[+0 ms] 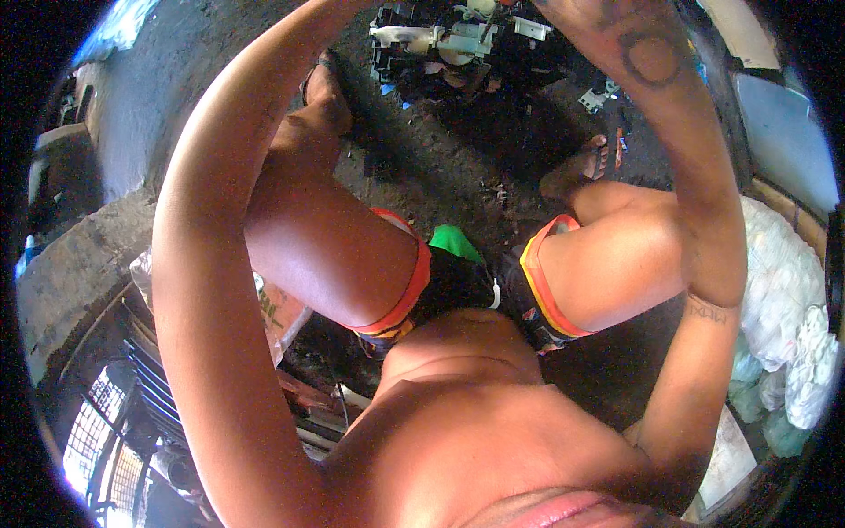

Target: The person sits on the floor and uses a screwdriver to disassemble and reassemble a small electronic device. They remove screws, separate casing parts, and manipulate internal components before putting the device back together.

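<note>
In the head view, both bare arms are reaching up past the upper edge, the left forearm [282, 57] on one side and the tattooed right forearm [682, 123] on the other. The fingers of both hands are lying outside the view, so how far open they are, and what they are holding, cannot be told. Between and just below where the fingers are disappearing, a jumbled pile of off-white, angular, plastic-looking parts [409, 37] is resting on the dark, dirty floor [400, 189]. Below the right fingers' side, a small, pale, jagged piece [598, 99] is lying apart from the pile, with a thin orange-red stick [620, 148] lying near it. Toward the left fingers' side, a small blue scrap [407, 106] is lying beside the pile. Well below the right fingers, whitish, crumpled plastic bags [779, 282] are bulging beyond the right arm; on the left fingers' far side, a rough grey ledge [79, 242] is running along.
</note>
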Motion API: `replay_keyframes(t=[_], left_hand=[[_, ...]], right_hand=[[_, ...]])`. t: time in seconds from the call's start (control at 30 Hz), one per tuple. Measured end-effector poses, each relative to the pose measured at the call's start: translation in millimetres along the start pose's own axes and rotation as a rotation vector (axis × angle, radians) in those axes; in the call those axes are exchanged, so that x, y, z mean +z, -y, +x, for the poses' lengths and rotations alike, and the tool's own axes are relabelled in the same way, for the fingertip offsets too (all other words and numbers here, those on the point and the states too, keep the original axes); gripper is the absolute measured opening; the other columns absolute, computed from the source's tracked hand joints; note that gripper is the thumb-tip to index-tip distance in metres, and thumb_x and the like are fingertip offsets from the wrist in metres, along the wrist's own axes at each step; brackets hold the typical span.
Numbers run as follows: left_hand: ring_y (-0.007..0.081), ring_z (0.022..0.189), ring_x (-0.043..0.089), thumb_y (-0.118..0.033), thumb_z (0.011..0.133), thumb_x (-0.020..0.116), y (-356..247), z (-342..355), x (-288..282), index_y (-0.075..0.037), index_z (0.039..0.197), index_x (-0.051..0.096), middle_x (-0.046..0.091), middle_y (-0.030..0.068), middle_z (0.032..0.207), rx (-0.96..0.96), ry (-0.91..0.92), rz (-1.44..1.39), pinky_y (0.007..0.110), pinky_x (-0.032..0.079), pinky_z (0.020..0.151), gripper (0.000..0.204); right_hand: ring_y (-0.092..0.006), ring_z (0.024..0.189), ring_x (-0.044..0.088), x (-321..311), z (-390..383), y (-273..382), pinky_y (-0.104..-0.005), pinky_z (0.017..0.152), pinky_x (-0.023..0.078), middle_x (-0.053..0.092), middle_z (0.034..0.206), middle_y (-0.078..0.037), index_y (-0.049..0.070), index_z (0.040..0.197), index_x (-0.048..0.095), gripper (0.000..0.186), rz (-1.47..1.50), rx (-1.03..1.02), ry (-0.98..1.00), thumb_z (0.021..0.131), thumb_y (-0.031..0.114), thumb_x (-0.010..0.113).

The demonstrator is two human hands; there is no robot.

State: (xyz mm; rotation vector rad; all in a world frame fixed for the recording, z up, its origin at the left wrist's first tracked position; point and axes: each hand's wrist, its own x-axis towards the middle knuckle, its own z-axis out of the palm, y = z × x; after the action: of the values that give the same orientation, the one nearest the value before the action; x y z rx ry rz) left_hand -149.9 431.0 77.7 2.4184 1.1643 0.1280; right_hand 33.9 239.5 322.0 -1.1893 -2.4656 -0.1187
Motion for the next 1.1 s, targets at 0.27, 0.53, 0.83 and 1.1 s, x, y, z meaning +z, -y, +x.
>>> replay_keyframes(t=[0.27,0.53,0.83,1.1], left_hand=[[0.0448,0.102,0.068,-0.05,0.103,0.049,35,-9,19,-0.006,0.11,0.074,0.072,0.0264,0.105,-0.045,-0.06,0.04,0.053,0.052,0.086,0.052],[0.0444,0.097,0.069,-0.047,0.102,0.05,2,-18,2,-0.007,0.111,0.074,0.072,0.0257,0.104,0.162,0.008,-0.068,0.053,0.052,0.083,0.047],[0.0405,0.091,0.071,-0.05,0.104,0.049,-27,-38,-19,-0.007,0.112,0.074,0.074,0.0233,0.098,0.032,0.088,-0.076,0.05,0.055,0.08,0.051],[0.0401,0.091,0.073,-0.052,0.105,0.05,-28,-41,-20,-0.006,0.112,0.074,0.074,0.0231,0.101,-0.163,0.071,-0.143,0.052,0.056,0.078,0.053]], right_hand=[[-0.0312,0.081,0.065,20,4,4,-0.0424,0.073,0.053,0.065,0.086,-0.013,0.004,0.094,0.057,0.032,-0.262,-0.012,-0.019,0.095,0.033,0.071],[-0.0307,0.084,0.066,16,4,6,-0.0419,0.076,0.053,0.067,0.087,-0.014,0.002,0.096,0.061,0.028,-0.285,-0.041,0.013,0.093,0.029,0.07],[-0.03,0.087,0.067,9,2,13,-0.0413,0.078,0.054,0.069,0.089,-0.014,0.001,0.098,0.065,0.026,-0.272,-0.087,0.083,0.092,0.025,0.069],[-0.0295,0.09,0.068,-32,38,30,-0.0408,0.081,0.054,0.071,0.091,-0.014,-0.001,0.1,0.069,0.024,-0.1,-0.091,0.487,0.091,0.022,0.068]])
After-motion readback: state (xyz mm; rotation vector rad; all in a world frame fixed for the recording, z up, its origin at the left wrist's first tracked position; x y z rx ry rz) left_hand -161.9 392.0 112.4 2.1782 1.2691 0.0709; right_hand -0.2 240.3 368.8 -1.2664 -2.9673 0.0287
